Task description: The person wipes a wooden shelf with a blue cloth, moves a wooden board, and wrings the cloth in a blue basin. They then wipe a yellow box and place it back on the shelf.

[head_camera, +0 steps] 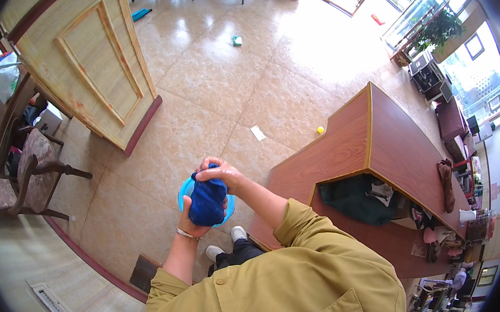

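A wet-looking, dark blue cloth (208, 204) is bunched between my two hands. My left hand (198, 227), with a bracelet at the wrist, cups its lower part, thumb along the near side. My right hand (219, 172) grips the upper end, fingers curled over it. Directly beneath the cloth shows a light blue plastic basin (230, 210), mostly hidden by the cloth and hands. Its contents cannot be made out.
A wooden counter (337, 142) with a filled shelf stands close on my right. Leftward are a panelled partition (101, 60) and an upholstered wooden chair (36, 176). On the tiled floor lie a white card (257, 133), a green box (237, 41) and a yellow ball (320, 130).
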`<action>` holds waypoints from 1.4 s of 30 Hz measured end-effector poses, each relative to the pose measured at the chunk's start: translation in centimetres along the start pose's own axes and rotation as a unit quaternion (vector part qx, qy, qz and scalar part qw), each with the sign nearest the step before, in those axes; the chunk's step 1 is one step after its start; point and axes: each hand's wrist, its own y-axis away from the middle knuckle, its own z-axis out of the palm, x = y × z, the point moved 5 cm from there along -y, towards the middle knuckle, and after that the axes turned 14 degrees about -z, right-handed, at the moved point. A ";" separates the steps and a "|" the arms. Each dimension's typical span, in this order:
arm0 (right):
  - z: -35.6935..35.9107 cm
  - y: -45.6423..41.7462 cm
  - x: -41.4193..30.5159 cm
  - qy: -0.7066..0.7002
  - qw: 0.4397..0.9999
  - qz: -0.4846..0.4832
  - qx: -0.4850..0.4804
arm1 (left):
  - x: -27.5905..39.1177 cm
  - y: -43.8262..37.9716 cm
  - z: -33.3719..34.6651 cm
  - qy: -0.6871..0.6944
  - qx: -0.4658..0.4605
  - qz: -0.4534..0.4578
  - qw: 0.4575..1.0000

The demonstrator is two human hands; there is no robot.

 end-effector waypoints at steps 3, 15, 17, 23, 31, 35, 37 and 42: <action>-0.8 -0.3 0.5 0.064 0.998 0.011 0.000 | 0.3 0.3 0.2 -0.075 0.065 0.003 0.995; -0.6 -0.6 3.8 0.549 0.819 -0.152 -0.063 | -0.4 -0.8 -5.1 -0.293 0.349 0.079 0.886; -1.3 -0.8 5.2 0.586 0.780 -0.207 -0.065 | -0.5 -1.5 -5.8 -0.348 0.364 0.114 0.856; -1.7 -1.1 6.4 0.607 0.783 -0.135 -0.026 | -0.9 -3.0 -10.2 -0.372 0.352 0.182 0.839; -1.7 -0.7 5.0 0.279 0.956 0.069 -0.063 | 2.4 0.0 -4.7 -0.415 0.321 0.053 0.850; -2.2 -0.1 1.4 0.010 0.985 0.051 -0.163 | 2.2 0.8 -2.1 -0.085 0.181 -0.022 0.980; -0.5 -0.1 1.3 -0.038 0.973 0.071 -0.217 | 2.0 -0.1 -1.8 -0.067 0.103 -0.053 0.991; 2.5 0.0 -0.3 -0.004 0.954 0.063 -0.292 | 1.4 -0.6 0.6 -0.166 0.072 -0.042 0.983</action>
